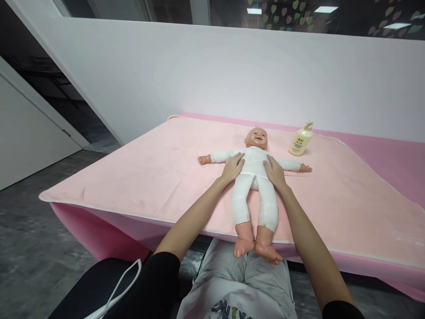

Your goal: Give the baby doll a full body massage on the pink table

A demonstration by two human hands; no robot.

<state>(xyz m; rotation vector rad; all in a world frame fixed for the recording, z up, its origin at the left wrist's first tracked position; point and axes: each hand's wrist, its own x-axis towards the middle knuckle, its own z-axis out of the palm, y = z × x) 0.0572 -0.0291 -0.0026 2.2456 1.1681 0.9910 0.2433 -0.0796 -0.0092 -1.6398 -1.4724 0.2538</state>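
Observation:
A baby doll (255,161) with a white cloth body lies face up, its arms spread and its feet over the table's front edge. My left hand (233,166) rests against the left side of its torso, fingers apart and pointing to the chest. On the opposite side of the torso lies my right hand (275,171), its fingers also spread on the white cloth. Neither hand is closed round anything. Behind the doll's arm on the right stands a pale yellow pump bottle (300,140).
A light pink cloth (149,164) covers the table over a darker pink cover (381,164). Beyond the far edge rises a white wall (232,75). At the lower left a white cable (124,288) loops beside my arm.

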